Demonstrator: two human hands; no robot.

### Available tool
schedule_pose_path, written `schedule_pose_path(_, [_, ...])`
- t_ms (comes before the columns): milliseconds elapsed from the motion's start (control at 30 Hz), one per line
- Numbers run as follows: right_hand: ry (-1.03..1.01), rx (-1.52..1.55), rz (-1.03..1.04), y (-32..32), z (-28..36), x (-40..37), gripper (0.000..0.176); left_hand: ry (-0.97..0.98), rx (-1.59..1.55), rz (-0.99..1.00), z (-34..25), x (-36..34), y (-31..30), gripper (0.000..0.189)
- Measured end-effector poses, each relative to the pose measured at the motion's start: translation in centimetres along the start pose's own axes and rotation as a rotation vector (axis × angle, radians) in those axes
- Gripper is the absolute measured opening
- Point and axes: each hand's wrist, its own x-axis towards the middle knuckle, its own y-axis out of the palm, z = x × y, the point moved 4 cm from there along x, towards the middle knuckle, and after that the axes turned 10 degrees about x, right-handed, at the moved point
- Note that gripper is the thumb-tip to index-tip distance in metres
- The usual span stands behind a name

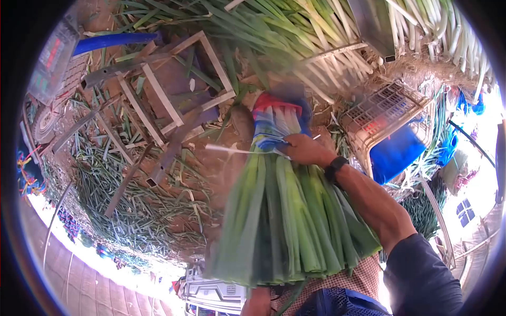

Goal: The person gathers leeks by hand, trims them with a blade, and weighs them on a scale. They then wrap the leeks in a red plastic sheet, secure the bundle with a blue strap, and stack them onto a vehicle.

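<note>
A large bundle of leeks point(295, 210) fills the middle, its green leaves fanned toward my body. Around its pale stalk end is a blue and red printed wrapper point(271, 131). My right hand point(305, 149), with a dark band at the wrist, is closed on the bundle at the wrapper's edge. A thin white strip point(229, 150) sticks out to the left from beside my fingers. Of my left arm, only a piece of forearm point(257, 301) shows at the bottom; the leaves hide that hand, so its fingers cannot be seen.
Loose leeks point(284, 26) are heaped at the top. A metal frame point(163, 100) stands at upper left above scattered leaf trimmings point(132, 195). A plastic crate point(387, 116) with something blue beneath lies on the right. A vehicle point(216, 289) shows at the bottom.
</note>
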Motion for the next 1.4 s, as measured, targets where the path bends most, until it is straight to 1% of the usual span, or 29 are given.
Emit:
schedule_pose_path(133, [-0.069, -0.13, 0.039, -0.1, -2.6, -1.6, 0.043, -0.027, 0.051, 0.041, -0.3, 0.0, -0.4, 0.03])
schedule_pose_path(200, [-0.113, -0.142, 0.042, 0.0, -3.4, -2.0, 0.042, -0.041, 0.099, 0.086, -1.1, -0.4, -1.8, 0.03])
schedule_pose_path(300, [-0.137, -0.093, 0.036, 0.0, -4.0, -2.3, 0.041, -0.101, 0.235, 0.219, -3.3, -2.2, -6.5, 0.03])
schedule_pose_path(333, [-0.129, -0.081, 0.049, -0.2, -3.7, -2.2, 0.041, -0.118, 0.298, 0.281, -4.7, -3.0, -8.6, 0.03])
schedule_pose_path(400, [-0.125, -0.051, 0.048, -0.1, -3.9, -2.3, 0.041, -0.111, 0.47, 0.458, -9.5, -5.2, -13.3, 0.03])
schedule_pose_path(433, [-0.13, -0.035, 0.032, 0.0, -4.2, -2.4, 0.041, -0.022, 0.561, 0.548, -12.9, -6.2, -15.2, 0.03])
schedule_pose_path(467, [-0.136, -0.019, 0.016, -0.1, -4.4, -2.3, 0.042, 0.115, 0.617, 0.581, -16.3, -6.7, -16.1, 0.03])
schedule_pose_path(500, [-0.046, 0.066, 0.028, -0.4, -4.6, -2.4, 0.042, 0.284, 0.659, 0.542, -19.7, -6.3, -16.0, 0.03])
schedule_pose_path(533, [0.046, 0.151, 0.04, -1.0, -4.6, -2.6, 0.043, 0.221, 0.514, 0.081, -22.3, -5.5, -15.2, 0.025])
schedule_pose_path(567, [0.135, 0.235, 0.051, -1.3, -4.8, -2.5, 0.043, 0.375, 0.671, 0.133, -26.2, -3.2, -12.1, 0.024])
schedule_pose_path(633, [0.161, 0.392, -0.022, -2.2, -5.8, -1.8, 0.043, 0.25, 0.446, 0.127, -30.0, 2.5, -5.6, 0.037])
schedule_pose_path(667, [0.179, 0.469, -0.063, -2.7, -6.6, -1.5, 0.042, 0.383, 0.426, 0.231, -30.5, 7.0, -3.4, 0.044])
schedule_pose_path(700, [0.097, 0.509, -0.088, -2.8, -7.5, -0.9, 0.035, 0.511, 0.486, 0.256, -30.6, 11.4, -0.7, 0.048])
schedule_pose_path(767, [-0.02, 0.17, -0.167, -3.4, -8.5, -0.6, 0.029, 0.649, 0.518, 0.25, -32.1, 15.6, 5.9, 0.055])
schedule_pose_path(800, [-0.078, -0.003, -0.2, -3.5, -8.9, -0.6, 0.027, 0.678, 0.61, 0.269, -32.5, 17.0, 8.2, 0.057])
schedule_pose_path(833, [-0.169, 0.035, -0.269, -3.5, -8.7, -0.7, 0.022, 0.7, 0.704, 0.288, -32.3, 18.0, 9.7, 0.059])
schedule_pose_path(867, [-0.261, 0.066, -0.334, -3.5, -8.4, -1.0, 0.02, 0.745, 0.763, 0.248, -32.2, 18.7, 10.5, 0.057])
schedule_pose_path(933, [-0.231, 0.212, -0.347, -3.9, -8.9, -0.5, 0.02, 0.848, 0.873, 0.153, -32.5, 19.5, 11.3, 0.052])
schedule_pose_path(967, [-0.181, 0.082, -0.368, -4.2, -9.0, -0.5, 0.019, 0.817, 0.866, 0.138, -32.4, 19.7, 11.2, 0.047])
schedule_pose_path(1033, [-0.051, 0.299, -0.352, -4.1, -10.7, 0.4, 0.02, 0.759, 0.849, 0.111, -32.7, 19.6, 11.3, 0.038])
schedule_pose_path(1100, [-0.017, 0.405, -0.362, -4.2, -11.9, 0.9, 0.022, 0.761, 0.843, 0.041, -32.3, 20.4, 11.3, 0.032])
schedule_pose_path(1133, [-0.048, 0.4, -0.381, -4.5, -12.4, 0.8, 0.025, 0.762, 0.841, 0.006, -32.2, 20.8, 11.1, 0.029])
schedule_pose_path(1200, [-0.134, 0.498, -0.408, -5.6, -13.0, -0.2, 0.033, 0.673, 0.737, 0.039, -31.5, 21.1, 10.2, 0.028])
schedule_pose_path(1233, [-0.188, 0.603, -0.417, -6.5, -13.1, -1.0, 0.039, 0.627, 0.686, 0.057, -31.1, 20.9, 9.7, 0.027])
schedule_pose_path(1300, [-0.145, 0.634, -0.375, -7.1, -13.8, -1.8, 0.05, 0.615, 0.544, 0.073, -30.5, 20.2, 8.7, 0.021])
schedule_pose_path(1367, [0.056, 0.486, -0.272, -6.3, -15.8, -1.8, 0.06, 0.588, 0.442, 0.085, -29.9, 19.5, 8.1, 0.017])
schedule_pose_path(1400, [0.11, 0.471, -0.263, -5.6, -16.5, -1.8, 0.062, 0.57, 0.409, 0.09, -29.9, 18.9, 8.0, 0.017])
